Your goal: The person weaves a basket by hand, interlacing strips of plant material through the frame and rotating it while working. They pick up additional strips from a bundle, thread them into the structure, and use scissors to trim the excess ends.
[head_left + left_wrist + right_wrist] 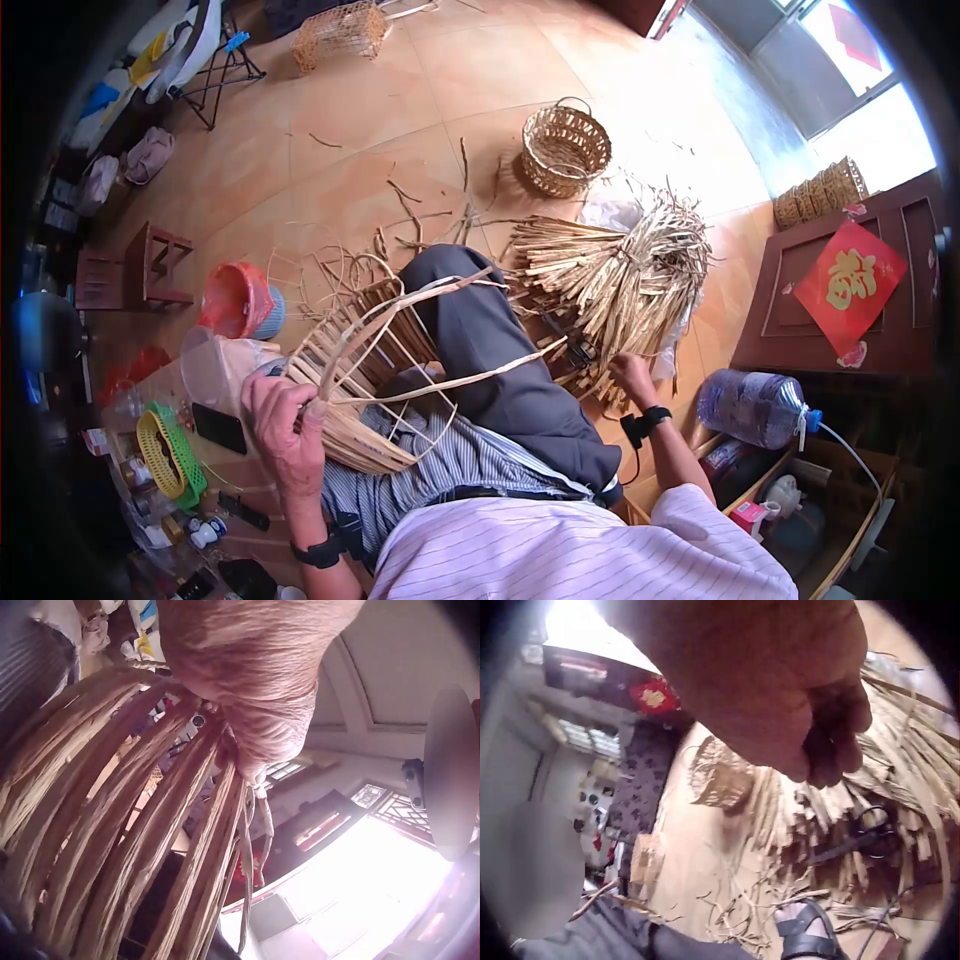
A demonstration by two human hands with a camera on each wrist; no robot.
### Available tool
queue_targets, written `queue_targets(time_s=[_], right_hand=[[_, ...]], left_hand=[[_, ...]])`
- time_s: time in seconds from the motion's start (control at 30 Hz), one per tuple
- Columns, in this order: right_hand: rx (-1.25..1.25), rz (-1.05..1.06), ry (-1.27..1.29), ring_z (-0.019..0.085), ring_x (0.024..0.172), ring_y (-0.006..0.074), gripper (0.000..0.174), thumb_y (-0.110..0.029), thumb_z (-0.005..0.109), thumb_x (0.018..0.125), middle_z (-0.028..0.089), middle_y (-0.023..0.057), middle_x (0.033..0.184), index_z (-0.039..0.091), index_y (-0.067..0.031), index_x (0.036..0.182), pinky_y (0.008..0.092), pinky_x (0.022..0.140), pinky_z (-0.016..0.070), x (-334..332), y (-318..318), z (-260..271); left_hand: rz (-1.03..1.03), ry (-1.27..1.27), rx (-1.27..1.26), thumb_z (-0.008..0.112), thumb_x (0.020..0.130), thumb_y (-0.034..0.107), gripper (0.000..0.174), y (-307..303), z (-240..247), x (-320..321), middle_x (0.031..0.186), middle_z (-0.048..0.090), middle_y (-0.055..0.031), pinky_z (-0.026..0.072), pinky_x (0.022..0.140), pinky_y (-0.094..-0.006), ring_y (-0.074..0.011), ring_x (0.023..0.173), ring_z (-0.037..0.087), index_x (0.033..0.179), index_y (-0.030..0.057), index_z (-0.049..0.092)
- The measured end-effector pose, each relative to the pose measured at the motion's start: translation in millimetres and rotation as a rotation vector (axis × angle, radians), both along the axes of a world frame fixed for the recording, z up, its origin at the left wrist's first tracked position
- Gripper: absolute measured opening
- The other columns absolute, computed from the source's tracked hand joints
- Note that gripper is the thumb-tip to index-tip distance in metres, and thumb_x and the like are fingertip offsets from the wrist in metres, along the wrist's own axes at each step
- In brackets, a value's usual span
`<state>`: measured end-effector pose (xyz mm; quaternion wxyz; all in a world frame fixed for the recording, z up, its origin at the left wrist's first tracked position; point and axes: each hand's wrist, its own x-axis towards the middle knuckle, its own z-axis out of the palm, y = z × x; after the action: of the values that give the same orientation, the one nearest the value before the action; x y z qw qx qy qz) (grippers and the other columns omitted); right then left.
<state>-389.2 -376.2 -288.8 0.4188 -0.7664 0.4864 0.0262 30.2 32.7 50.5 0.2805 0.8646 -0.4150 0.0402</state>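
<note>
- The unfinished basket (365,380) is laid across the lap and is gripped at its near left edge by the left hand (285,430).
- The bundle of strips (610,280) is spread on the floor to its right, and the right hand (632,375) is placed at the bundle's near edge.
- Scissors (578,350) are laid between knee and bundle.
- A round basket (565,148) is stood behind the bundle.
- A water bottle (752,408) is laid far right, and a stool (150,265) is set far left.

Half-woven pale bamboo-strip basket (360,390) and bundle of cut bamboo strips (620,275)
The basket is tilted on the lap, ribs fanned out, thin strips looped loose over the knee, and is gripped by the left hand (285,430). The bundle is heaped on the floor beside the knee.
</note>
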Motion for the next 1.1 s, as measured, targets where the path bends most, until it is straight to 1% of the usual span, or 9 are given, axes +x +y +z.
queue_targets(time_s=[0.07, 0.37, 0.5, 0.7, 0.8, 0.9, 0.97, 1.03, 1.1], right_hand=[[-0.143, 0.138, -0.03, 0.073, 0.09, 0.0512, 0.017, -0.019, 0.066, 0.1, 0.074, 0.0275, 0.089, 0.074, -0.0032, 0.098, 0.0562, 0.078, 0.0591, 6, 18, -9], [-0.48, 0.459, 0.285, 0.071, 0.108, 0.0416, 0.018, -0.012, 0.058, 0.105, 0.067, 0.0206, 0.117, 0.059, -0.005, 0.121, 0.0497, 0.09, 0.0643, 70, 38, -76], [-0.726, 0.505, 0.46, 0.076, 0.082, 0.0253, 0.008, -0.017, 0.058, 0.108, 0.068, 0.0079, 0.097, 0.063, -0.0152, 0.114, 0.0408, 0.061, 0.0655, 65, 23, -135], [-0.887, 0.562, 0.449, 0.08, 0.076, 0.0315, 0.009, -0.017, 0.061, 0.106, 0.075, 0.0094, 0.085, 0.062, -0.0161, 0.115, 0.0486, 0.065, 0.0645, 57, 9, -153], [-0.475, 0.587, 0.454, 0.079, 0.085, 0.0423, 0.032, -0.024, 0.065, 0.104, 0.078, 0.019, 0.085, 0.062, -0.0097, 0.132, 0.0571, 0.072, 0.0618, 73, 5, -122], [-0.307, 0.5, 0.103, 0.078, 0.083, 0.0442, 0.029, -0.022, 0.075, 0.095, 0.077, 0.0265, 0.087, 0.071, -0.0011, 0.114, 0.0561, 0.07, 0.0589, 71, 4, -108], [0.204, 0.307, -0.041, 0.076, 0.073, 0.0228, 0.037, -0.019, 0.082, 0.092, 0.077, 0.0148, 0.082, 0.073, -0.0011, 0.123, 0.0417, 0.064, 0.0566, 73, 2, -71], [0.673, 0.012, -0.193, 0.071, 0.078, 0.0137, 0.036, -0.015, 0.078, 0.097, 0.078, 0.0052, 0.091, 0.07, -0.0049, 0.13, 0.0334, 0.066, 0.0544, 70, 12, -21], [0.706, -0.021, -0.26, 0.066, 0.082, 0.0107, 0.038, -0.015, 0.074, 0.102, 0.075, -0.0005, 0.099, 0.065, -0.0071, 0.137, 0.0284, 0.07, 0.0512, 77, 25, 53]], left_hand=[[-0.005, -0.021, -0.002, 0.068, 0.107, 0.042, 0.04, -2, 1, 0, 0.092, 0.064, -0.0123, 0.0395, 0.119, -0.0581, -0.0363, 0.099, 0.061, 0.099, 0.003, 0.067], [0.008, 0.002, 0.033, 0.069, 0.106, 0.041, 0.039, -2, 7, 2, 0.092, 0.065, -0.0118, 0.0402, 0.116, -0.0575, -0.0355, 0.098, 0.061, 0.098, 0.0033, 0.067], [0.037, 0.016, 0.022, 0.074, 0.097, 0.027, 0.023, 3, 2, 1, 0.092, 0.065, -0.0116, 0.0401, 0.118, -0.0577, -0.036, 0.099, 0.061, 0.096, 0.0049, 0.069], [0.042, 0.022, 0.032, 0.079, 0.093, 0.023, 0.017, -2, 14, 0, 0.091, 0.072, -0.0073, 0.0417, 0.115, -0.0538, -0.0318, 0.099, 0.067, 0.096, 0.0076, 0.074], [0.018, 0.048, 0.021, 0.078, 0.098, 0.032, 0.027, 0, 13, 2, 0.091, 0.071, -0.0097, 0.0418, 0.116, -0.0533, -0.0331, 0.098, 0.066, 0.096, 0.0048, 0.073], [0.012, 0.056, 0.014, 0.076, 0.102, 0.036, 0.03, -1, 16, 3, 0.092, 0.073, -0.0082, 0.0406, 0.117, -0.0538, -0.0319, 0.098, 0.067, 0.098, 0.0063, 0.074], [-0.002, 0.063, 0.009, 0.075, 0.103, 0.036, 0.029, -3, 18, 2, 0.094, 0.074, -0.0076, 0.0397, 0.117, -0.0538, -0.0312, 0.098, 0.067, 0.099, 0.0071, 0.074], [-0.001, 0.059, 0.013, 0.076, 0.102, 0.032, 0.024, 0, 17, 2, 0.096, 0.076, -0.0071, 0.0387, 0.118, -0.0532, -0.0299, 0.101, 0.069, 0.099, 0.0084, 0.074], [-0.003, 0.066, 0.006, 0.077, 0.101, 0.031, 0.022, 0, 16, 2, 0.097, 0.076, -0.007, 0.0385, 0.118, -0.0531, -0.0296, 0.102, 0.069, 0.1, 0.0089, 0.074]])
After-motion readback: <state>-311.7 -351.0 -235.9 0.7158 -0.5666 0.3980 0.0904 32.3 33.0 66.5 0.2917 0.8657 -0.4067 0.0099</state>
